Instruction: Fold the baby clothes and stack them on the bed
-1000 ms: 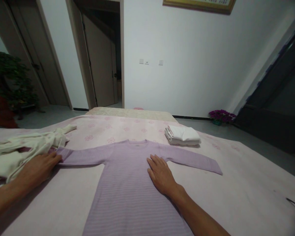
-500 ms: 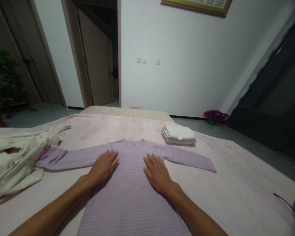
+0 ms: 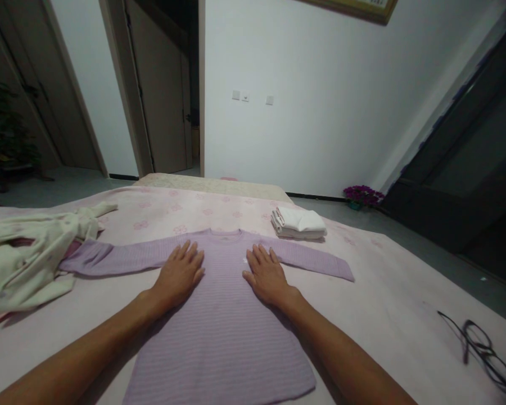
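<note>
A light purple striped long-sleeved shirt [image 3: 219,332] lies spread flat, its neckline away from me and both sleeves stretched out sideways. My left hand [image 3: 180,274] rests palm down near its left shoulder, fingers extended. On the opposite side of the chest, my right hand [image 3: 266,274] also presses flat with its fingers slightly apart. Neither hand grips the fabric. The end of the left sleeve reaches a crumpled heap of cream clothes [image 3: 34,253]. Beyond the right sleeve sits a folded stack of white cloth [image 3: 299,222].
A pale pink floral sheet [image 3: 362,326] covers the surface under the shirt. Black-framed glasses [image 3: 480,351] lie at the right. Purple flowers [image 3: 362,194] stand on the floor by the wall, and a leafy plant [image 3: 4,124] is at the far left.
The view has shifted, bringing the shirt's lower hem and the whole glasses into sight. Both hands stay flat on the shirt, the fingers a little more spread near the shoulders.
</note>
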`<action>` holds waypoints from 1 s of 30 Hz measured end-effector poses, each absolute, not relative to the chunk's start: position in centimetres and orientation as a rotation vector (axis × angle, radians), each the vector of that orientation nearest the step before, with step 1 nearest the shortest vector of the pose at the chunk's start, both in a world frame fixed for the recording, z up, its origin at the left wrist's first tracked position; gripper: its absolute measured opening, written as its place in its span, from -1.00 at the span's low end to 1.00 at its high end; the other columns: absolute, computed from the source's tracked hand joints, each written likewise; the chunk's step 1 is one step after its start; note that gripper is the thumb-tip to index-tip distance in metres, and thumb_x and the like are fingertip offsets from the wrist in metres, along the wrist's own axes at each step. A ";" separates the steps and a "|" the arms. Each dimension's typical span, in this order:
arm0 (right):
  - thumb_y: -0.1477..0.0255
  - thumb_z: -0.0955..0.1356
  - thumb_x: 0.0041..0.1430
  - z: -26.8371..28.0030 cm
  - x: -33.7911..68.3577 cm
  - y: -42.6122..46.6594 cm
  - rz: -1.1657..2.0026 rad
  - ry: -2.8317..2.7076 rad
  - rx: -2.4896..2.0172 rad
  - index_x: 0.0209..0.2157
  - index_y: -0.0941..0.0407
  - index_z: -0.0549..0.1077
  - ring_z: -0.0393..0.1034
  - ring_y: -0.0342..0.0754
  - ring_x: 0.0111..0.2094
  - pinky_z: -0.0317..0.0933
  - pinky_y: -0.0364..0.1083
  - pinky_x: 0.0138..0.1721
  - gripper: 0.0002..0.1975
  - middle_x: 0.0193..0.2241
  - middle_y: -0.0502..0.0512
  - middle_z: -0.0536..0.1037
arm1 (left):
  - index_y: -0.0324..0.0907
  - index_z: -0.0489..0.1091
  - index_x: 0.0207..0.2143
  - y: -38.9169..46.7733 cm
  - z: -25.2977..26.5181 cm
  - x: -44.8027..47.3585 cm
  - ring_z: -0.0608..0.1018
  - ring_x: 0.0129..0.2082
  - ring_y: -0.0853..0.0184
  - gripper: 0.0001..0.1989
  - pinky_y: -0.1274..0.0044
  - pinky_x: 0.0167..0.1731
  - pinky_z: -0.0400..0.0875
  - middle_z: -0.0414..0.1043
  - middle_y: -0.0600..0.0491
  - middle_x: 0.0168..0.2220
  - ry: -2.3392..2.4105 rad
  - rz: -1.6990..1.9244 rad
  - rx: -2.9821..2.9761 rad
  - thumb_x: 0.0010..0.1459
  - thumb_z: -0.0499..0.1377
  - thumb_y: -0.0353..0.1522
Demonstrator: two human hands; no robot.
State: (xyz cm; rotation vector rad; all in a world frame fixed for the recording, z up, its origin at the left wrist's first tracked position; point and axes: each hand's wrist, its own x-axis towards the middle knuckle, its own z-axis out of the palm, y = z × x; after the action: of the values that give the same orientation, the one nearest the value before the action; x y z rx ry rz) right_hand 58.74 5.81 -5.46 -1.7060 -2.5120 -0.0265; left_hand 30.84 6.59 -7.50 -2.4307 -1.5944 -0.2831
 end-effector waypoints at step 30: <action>0.25 0.18 0.40 -2.0 58.0 -6.7 0.425 -2.764 -0.973 0.30 0.07 0.22 -0.05 -0.01 0.37 -0.28 0.08 0.39 -0.50 0.33 0.14 0.20 | 0.06 0.39 0.14 -7.7 -3.9 30.1 0.41 0.22 0.27 -0.64 0.36 0.27 0.25 0.43 0.03 0.17 -0.933 -0.594 -3.420 0.36 0.00 -0.30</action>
State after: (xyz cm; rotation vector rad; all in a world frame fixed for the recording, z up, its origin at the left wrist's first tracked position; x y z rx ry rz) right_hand 57.99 -6.73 -2.02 -0.9731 -2.7644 0.4250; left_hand 30.08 -7.71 -3.90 -3.4196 -0.9333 -0.5939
